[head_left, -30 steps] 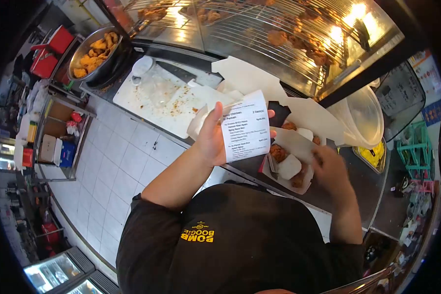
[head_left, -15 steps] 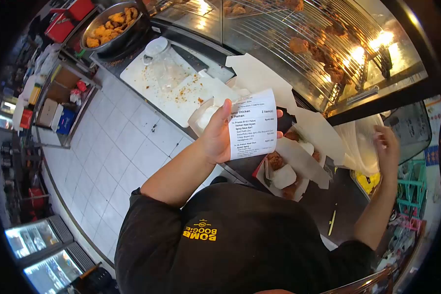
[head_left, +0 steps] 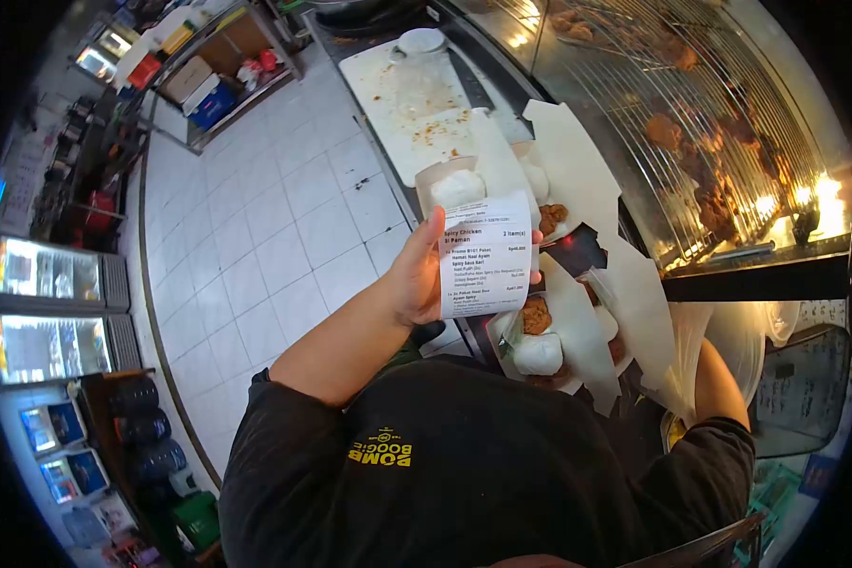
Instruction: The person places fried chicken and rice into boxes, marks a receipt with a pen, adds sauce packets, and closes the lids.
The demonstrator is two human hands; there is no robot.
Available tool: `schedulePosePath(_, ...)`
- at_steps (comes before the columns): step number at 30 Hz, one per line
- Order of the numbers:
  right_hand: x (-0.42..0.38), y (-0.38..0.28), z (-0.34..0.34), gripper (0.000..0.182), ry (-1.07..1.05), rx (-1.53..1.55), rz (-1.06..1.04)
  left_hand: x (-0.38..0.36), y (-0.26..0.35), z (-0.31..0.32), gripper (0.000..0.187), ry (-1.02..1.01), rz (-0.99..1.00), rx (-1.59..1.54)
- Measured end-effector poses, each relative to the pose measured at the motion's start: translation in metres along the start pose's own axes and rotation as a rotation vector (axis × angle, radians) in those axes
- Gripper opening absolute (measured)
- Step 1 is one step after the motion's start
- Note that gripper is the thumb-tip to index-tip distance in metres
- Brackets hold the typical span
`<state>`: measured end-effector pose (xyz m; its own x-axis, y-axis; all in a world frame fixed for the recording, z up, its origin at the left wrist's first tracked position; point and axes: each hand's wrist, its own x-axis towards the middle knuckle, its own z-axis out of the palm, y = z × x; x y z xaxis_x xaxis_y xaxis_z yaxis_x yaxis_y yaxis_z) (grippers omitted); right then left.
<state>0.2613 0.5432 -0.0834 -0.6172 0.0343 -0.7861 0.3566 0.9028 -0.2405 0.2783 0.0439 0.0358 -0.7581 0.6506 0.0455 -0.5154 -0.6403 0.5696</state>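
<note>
My left hand (head_left: 417, 275) is closed on a printed paper receipt (head_left: 488, 257), thumb in front and fingertips showing at its right edge. Behind and beside the receipt stand open white takeaway boxes (head_left: 573, 156). In them are pieces of fried chicken (head_left: 537, 314) and white rounded portions that look like rice (head_left: 538, 354). My right hand (head_left: 715, 364) reaches in among translucent plastic bags (head_left: 736, 331) at the right end of the counter. Its fingers are hidden there, so their grip does not show.
A heated glass cabinet with wire racks (head_left: 701, 85) of fried chicken borders the counter's far side. A crumb-strewn white cutting board (head_left: 402, 104) holds a clear container (head_left: 421, 43). Tiled floor (head_left: 256, 246) lies left, with display fridges (head_left: 52, 346) beyond.
The view has turned, shifting the counter rightward. My right hand has gone down from above the plastic bags to in among them. My left hand still holds the receipt.
</note>
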Motion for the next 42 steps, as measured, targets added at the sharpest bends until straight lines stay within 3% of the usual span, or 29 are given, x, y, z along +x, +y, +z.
schedulePosePath(7,-0.013,0.006,-0.003,0.018,0.128,0.216,-0.060,-0.015,0.001,0.004,0.101,0.016,0.007,-0.009)
schedulePosePath(11,-0.065,0.030,-0.030,0.018,0.357,0.550,-0.066,-0.018,0.007,0.000,0.102,0.031,-0.012,-0.039)
schedulePosePath(12,-0.070,0.049,-0.045,0.017,0.405,0.478,-0.007,-0.020,0.008,-0.004,0.101,0.024,0.002,-0.059)
schedulePosePath(14,-0.132,0.019,-0.053,0.012,0.651,0.616,-0.093,-0.024,0.016,-0.015,0.100,-0.031,-0.012,-0.167)
schedulePosePath(15,-0.162,-0.008,-0.046,0.010,0.775,0.826,-0.167,-0.025,0.020,-0.017,0.100,-0.067,-0.004,-0.171)
schedulePosePath(17,-0.211,-0.056,-0.031,0.006,0.844,1.049,-0.348,-0.024,0.027,-0.027,0.101,-0.071,0.012,-0.206)
schedulePosePath(19,-0.217,-0.081,-0.015,0.007,0.855,0.843,-0.528,-0.020,0.035,-0.038,0.102,-0.119,0.008,-0.222)
schedulePosePath(22,-0.214,-0.212,0.017,0.021,0.692,0.883,-0.648,-0.021,0.053,-0.051,0.102,-0.135,0.008,-0.221)
schedulePosePath(23,-0.204,-0.247,0.024,0.025,0.714,0.543,-0.586,-0.020,0.058,-0.052,0.102,-0.132,0.010,-0.225)
schedulePosePath(24,-0.191,-0.279,0.031,0.027,0.817,0.320,-0.653,-0.019,0.064,-0.053,0.102,-0.128,0.015,-0.229)
schedulePosePath(26,-0.164,-0.330,0.035,0.031,0.630,0.300,-0.686,-0.017,0.074,-0.058,0.102,-0.104,0.019,-0.200)
schedulePosePath(28,-0.124,-0.346,0.043,0.035,0.688,0.081,-0.777,-0.016,0.080,-0.063,0.101,-0.090,0.024,-0.197)
schedulePosePath(31,-0.156,-0.333,0.027,0.040,0.718,0.137,-0.670,-0.018,0.084,-0.073,0.100,-0.108,0.006,-0.178)
schedulePosePath(32,-0.168,-0.318,0.020,0.032,0.764,0.172,-0.415,-0.018,0.084,-0.076,0.100,-0.108,-0.002,-0.180)
schedulePosePath(33,-0.167,-0.288,0.016,0.022,0.944,0.366,-0.483,-0.018,0.084,-0.079,0.099,-0.115,0.002,-0.181)
schedulePosePath(34,-0.162,-0.230,-0.001,0.012,1.062,0.198,-0.504,-0.018,0.083,-0.082,0.099,-0.113,0.003,-0.185)
schedulePosePath(36,-0.172,-0.162,-0.013,0.016,1.202,0.394,-0.403,-0.016,0.082,-0.085,0.099,-0.109,0.010,-0.188)
schedulePosePath(37,-0.183,-0.140,-0.014,0.016,0.998,0.442,-0.436,-0.014,0.083,-0.085,0.099,-0.082,0.015,-0.202)
schedulePosePath(39,-0.185,-0.136,-0.008,0.012,0.974,-0.051,-0.268,-0.013,0.077,-0.083,0.099,-0.030,0.029,-0.229)
schedulePosePath(42,-0.197,-0.146,-0.027,0.009,0.102,0.248,-0.189,-0.007,0.067,-0.075,0.099,-0.011,0.044,-0.190)
